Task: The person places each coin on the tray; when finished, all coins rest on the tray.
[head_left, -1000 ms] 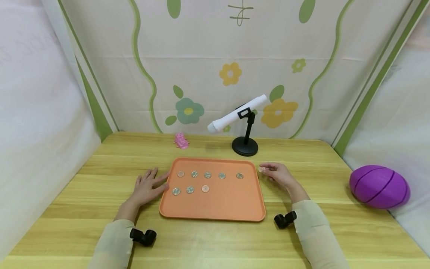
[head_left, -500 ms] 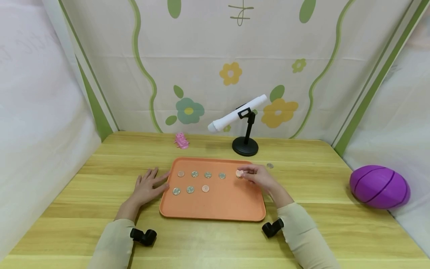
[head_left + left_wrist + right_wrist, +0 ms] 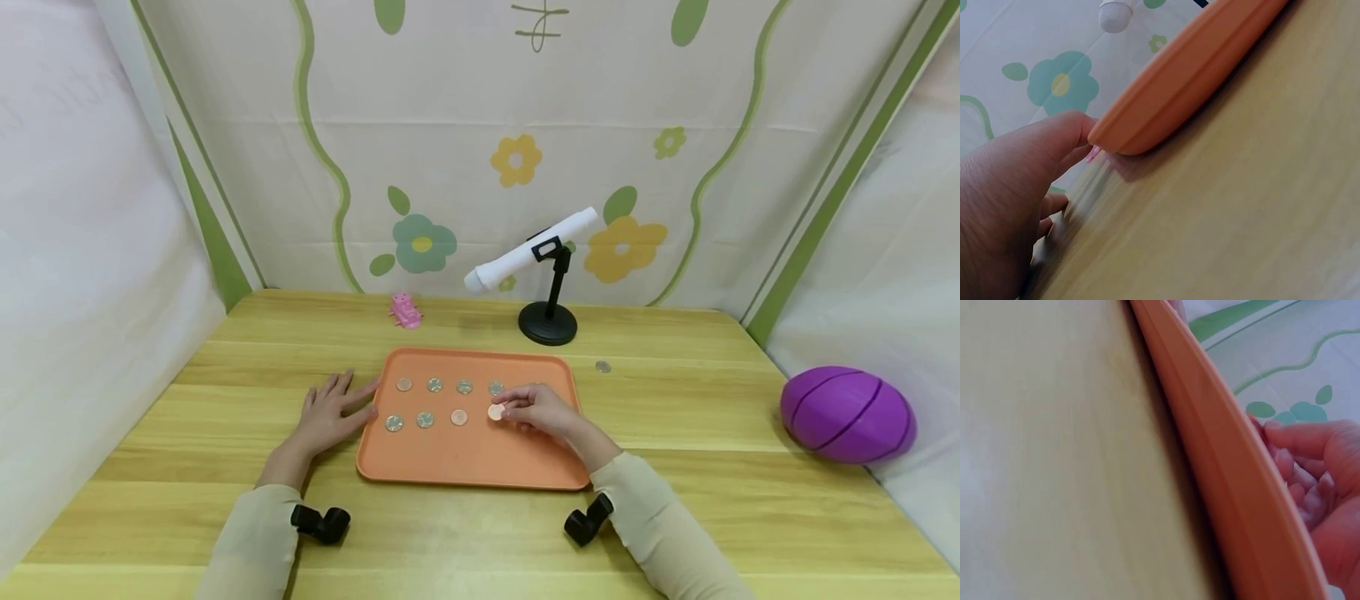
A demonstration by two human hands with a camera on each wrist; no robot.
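Observation:
My right hand (image 3: 542, 410) pinches a coin (image 3: 496, 412) between thumb and fingers over the orange tray (image 3: 480, 467). That coin is just right of a copper-coloured coin (image 3: 459, 417) in the nearer row. Two rows of coins lie on the tray, among them a silvery coin (image 3: 435, 385) in the far row; the hand partly hides the far row's right end. At the tray's left edge my left hand (image 3: 327, 421) rests with spread fingers, its thumb and index finger touching the rim. The left wrist view shows this hand (image 3: 1010, 187) against the tray's corner (image 3: 1141, 125).
A loose coin (image 3: 603, 367) lies on the wooden table (image 3: 675, 400) right of the tray. Behind the tray stand a white microphone (image 3: 525, 254) on a black stand (image 3: 548, 323) and a small pink toy (image 3: 406, 311). A purple ball (image 3: 847, 414) sits at the right edge.
My right hand has carried the coin from beside the tray's right edge leftward over the tray to the nearer row. The left hand has stayed in place.

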